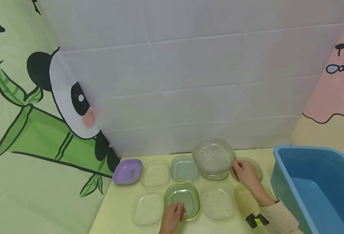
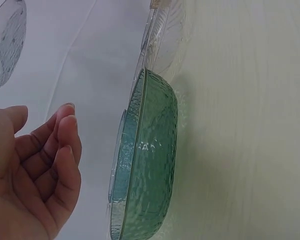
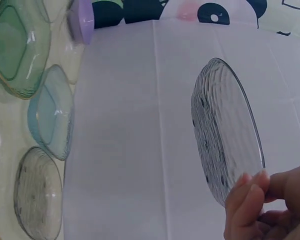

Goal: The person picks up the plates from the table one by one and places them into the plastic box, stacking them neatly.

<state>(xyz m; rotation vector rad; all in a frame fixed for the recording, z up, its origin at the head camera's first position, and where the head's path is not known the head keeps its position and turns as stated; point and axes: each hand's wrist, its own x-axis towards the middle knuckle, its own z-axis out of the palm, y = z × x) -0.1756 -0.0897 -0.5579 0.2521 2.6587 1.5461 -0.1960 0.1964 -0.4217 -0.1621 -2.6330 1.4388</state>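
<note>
My right hand pinches a clear greyish plate by its rim and holds it up at the back of the table. The right wrist view shows the plate tilted, with thumb and fingertips on its edge. Below it, partly hidden, stands another clear dish. Over the near side of a green square dish hovers my left hand, its fingers loosely curled. In the left wrist view this hand holds nothing and is apart from the green dish.
Along the back stand a purple dish, a pale yellowish dish and a bluish dish. Nearer lie clear plates and a yellow dish under my right forearm. A blue tub stands at the right.
</note>
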